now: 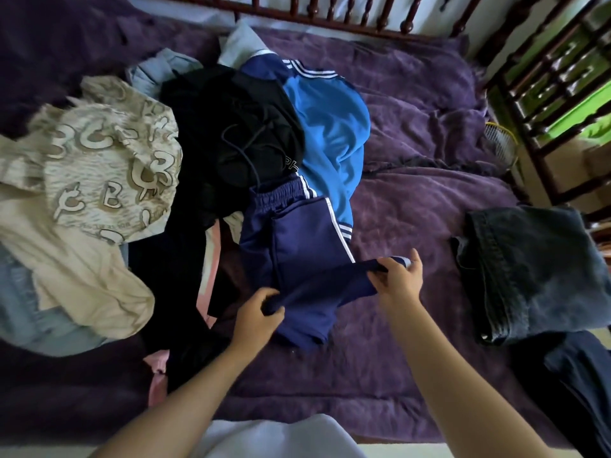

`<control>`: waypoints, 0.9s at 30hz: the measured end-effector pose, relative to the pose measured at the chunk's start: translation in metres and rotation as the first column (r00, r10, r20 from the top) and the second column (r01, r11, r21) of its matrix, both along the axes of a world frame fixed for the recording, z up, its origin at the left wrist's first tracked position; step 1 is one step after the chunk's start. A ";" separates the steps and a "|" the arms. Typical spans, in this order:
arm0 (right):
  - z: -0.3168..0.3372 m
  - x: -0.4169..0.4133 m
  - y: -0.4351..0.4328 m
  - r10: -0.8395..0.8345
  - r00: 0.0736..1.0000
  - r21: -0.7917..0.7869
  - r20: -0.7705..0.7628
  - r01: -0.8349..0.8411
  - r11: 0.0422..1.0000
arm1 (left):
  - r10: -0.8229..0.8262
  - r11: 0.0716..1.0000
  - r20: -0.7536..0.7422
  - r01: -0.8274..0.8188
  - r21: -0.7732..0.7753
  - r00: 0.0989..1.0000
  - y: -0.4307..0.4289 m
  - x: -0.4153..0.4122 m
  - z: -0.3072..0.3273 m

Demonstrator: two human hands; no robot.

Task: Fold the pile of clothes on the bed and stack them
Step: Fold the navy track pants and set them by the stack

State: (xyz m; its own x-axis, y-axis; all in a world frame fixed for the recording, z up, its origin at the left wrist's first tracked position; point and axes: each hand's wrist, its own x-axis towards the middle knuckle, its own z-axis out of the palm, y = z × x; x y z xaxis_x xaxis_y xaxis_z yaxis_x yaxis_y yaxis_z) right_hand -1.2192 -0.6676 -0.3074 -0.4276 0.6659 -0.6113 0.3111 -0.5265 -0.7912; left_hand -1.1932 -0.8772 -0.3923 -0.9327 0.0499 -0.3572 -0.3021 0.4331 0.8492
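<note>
Navy track pants (297, 239) between left hand (258, 314) and right hand (398, 282).

Left hand (256, 314) and right hand (398, 279) gripping navy track pants (297, 246) (white-striped), purple blanket (413, 200) beneath

Place: a bedroom in a home, I believe.
Bed: a purple blanket (413, 200) covers it in front of me.
Frame: dark wooden rail (360, 28) with turned spindles at the far side.
Laundry: pile of clothes (198, 143) on the blanket, folded jeans (535, 269) well apart.
</note>
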 end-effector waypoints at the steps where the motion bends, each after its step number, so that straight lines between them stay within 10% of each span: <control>1: 0.002 0.003 0.005 0.011 1.000 0.028 0.021 -0.012 1.000 | -0.035 0.999 -0.005 0.035 0.035 0.999 -0.004 -0.009 0.004; 16: 0.057 0.029 0.040 -0.001 0.989 -0.032 -0.147 -0.003 0.999 | 0.211 0.713 0.202 -0.292 0.638 0.956 0.021 -0.048 0.090; 21: 0.067 0.046 0.050 0.024 0.989 0.035 -0.145 -0.019 0.999 | 0.097 0.782 0.015 -0.085 0.617 0.995 0.016 -0.034 0.110; 27: 0.026 0.046 0.057 0.090 0.992 0.023 0.086 -0.092 0.995 | 0.092 0.845 0.243 -0.204 0.494 0.966 0.015 0.005 0.052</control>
